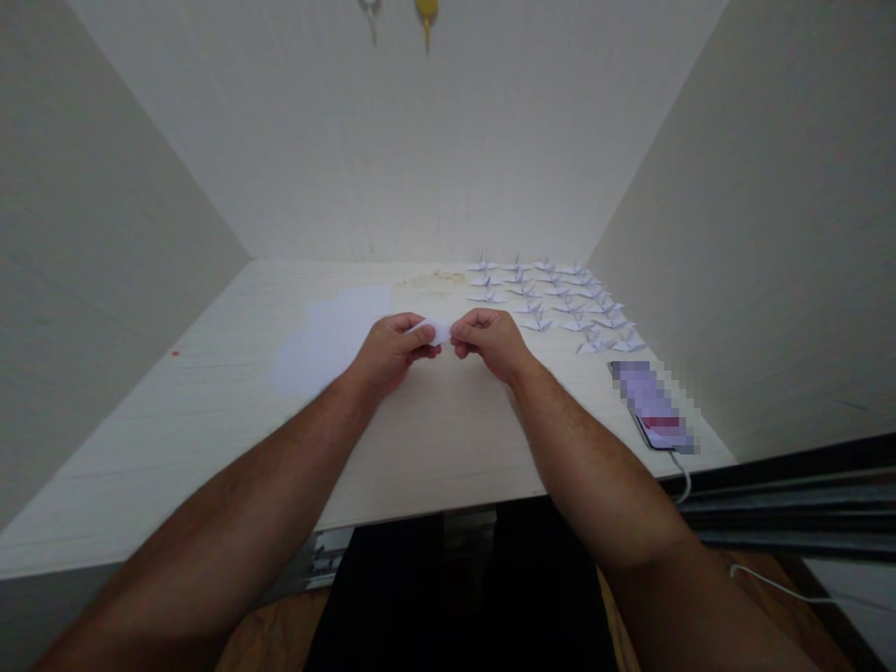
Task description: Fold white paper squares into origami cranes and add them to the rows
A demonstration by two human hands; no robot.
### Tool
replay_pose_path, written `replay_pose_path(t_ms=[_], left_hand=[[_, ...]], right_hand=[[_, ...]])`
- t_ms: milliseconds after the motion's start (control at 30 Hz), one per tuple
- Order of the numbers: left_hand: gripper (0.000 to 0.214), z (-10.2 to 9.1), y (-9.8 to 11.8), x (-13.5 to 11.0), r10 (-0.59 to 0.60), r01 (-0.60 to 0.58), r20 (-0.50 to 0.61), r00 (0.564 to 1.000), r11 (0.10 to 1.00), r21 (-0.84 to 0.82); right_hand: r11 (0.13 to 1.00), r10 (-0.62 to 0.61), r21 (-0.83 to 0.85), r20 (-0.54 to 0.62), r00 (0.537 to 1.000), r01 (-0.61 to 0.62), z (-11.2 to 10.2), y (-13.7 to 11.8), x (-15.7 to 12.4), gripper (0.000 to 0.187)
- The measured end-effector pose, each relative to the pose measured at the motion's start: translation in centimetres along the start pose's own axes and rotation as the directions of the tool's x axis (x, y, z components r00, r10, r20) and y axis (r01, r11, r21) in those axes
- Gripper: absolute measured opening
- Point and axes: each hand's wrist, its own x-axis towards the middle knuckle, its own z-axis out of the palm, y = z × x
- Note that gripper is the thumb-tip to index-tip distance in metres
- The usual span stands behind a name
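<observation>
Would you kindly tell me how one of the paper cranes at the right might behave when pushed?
A crane is probably very light, being small folded paper, so a nudge would likely slide it. Its thin, pointed tips look apt to bend under pressure. With its wings spread wide, it seems unlikely to roll.

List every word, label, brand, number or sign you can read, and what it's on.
Readable text: none.
Phone: screen pixelated, any text on it unreadable.
Small paper between left hand and right hand: no writing visible.
Paper sheets: no writing visible.
Paper birds: no marks visible, though small in view.
</observation>
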Motion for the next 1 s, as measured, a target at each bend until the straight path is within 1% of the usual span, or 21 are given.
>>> replay_pose_path(t_ms=[67, 167, 333, 433, 533, 633, 700, 767, 867, 933, 1000], left_hand=[[0.038, -0.3, 0.0, 0.1, -0.014, 0.014, 0.011, 1.0, 1.0, -0.008], [0.04, -0.5, 0.2, 0.1, -0.041, 0.043, 0.059, 0.997, 0.999, -0.024], [0.044, -0.7, 0.8, -0.2, -0.06, 0.067, 0.148, 0.987, 0.997, -0.043], [0.042, -1.0, 0.9, -0.1, -0.068, 0.073, 0.171, 0.983, 0.997, -0.023], [0.037, -1.4, 0.8, 0.0, -0.086, 0.094, 0.181, 0.98, 0.995, -0.033], [0.034, -1.4, 0.9, 0.2, -0.092, 0.107, 0.146, 0.985, 0.99, -0.097], [0.034, -1.2, 0.9, 0.2, -0.073, 0.087, 0.1, 0.992, 0.986, -0.14], [0.033, -0.8, 0.8, 0.3, -0.045, 0.053, 0.058, 0.997, 0.989, -0.136], [0.027, -0.5, 0.4, 0.3, 0.021, -0.022, -0.015, 1.0, 0.998, -0.057], [0.03, -0.3, 0.0, 0.3, 0.089, -0.089, -0.06, 0.994, 0.996, 0.017], [0.036, -0.2, -0.3, 0.3, 0.149, -0.139, -0.093, 0.984, 0.984, 0.108]], right_hand=[[1.0, 0.01, 0.026, 0.006, 1.0, -0.01, -0.1, 0.0, 0.1, 0.033], [0.999, 0.002, 0.034, 0.038, 0.999, -0.003, -0.4, 0.0, 0.1, 0.032], [0.998, -0.048, -0.031, 0.093, 0.994, 0.051, -0.8, 0.1, 0.0, 0.031], [0.998, -0.039, -0.036, 0.066, 0.997, 0.042, -0.9, 0.0, 0.0, 0.032], [0.999, -0.032, 0.006, 0.016, 0.999, 0.032, -0.8, -0.1, 0.1, 0.033], [0.999, -0.039, 0.032, -0.047, 0.998, 0.04, -0.8, -0.1, 0.3, 0.036], [0.998, -0.044, 0.031, -0.081, 0.996, 0.047, -0.7, 0.0, 0.4, 0.039], [0.998, -0.052, 0.027, -0.097, 0.994, 0.055, -0.6, 0.0, 0.4, 0.04], [0.997, -0.061, 0.036, -0.105, 0.993, 0.065, -0.3, 0.0, 0.4, 0.039], [0.996, -0.059, 0.055, -0.107, 0.993, 0.065, 0.0, -0.1, 0.3, 0.043], [0.996, -0.049, 0.066, -0.107, 0.993, 0.056, 0.2, -0.1, 0.3, 0.051]])
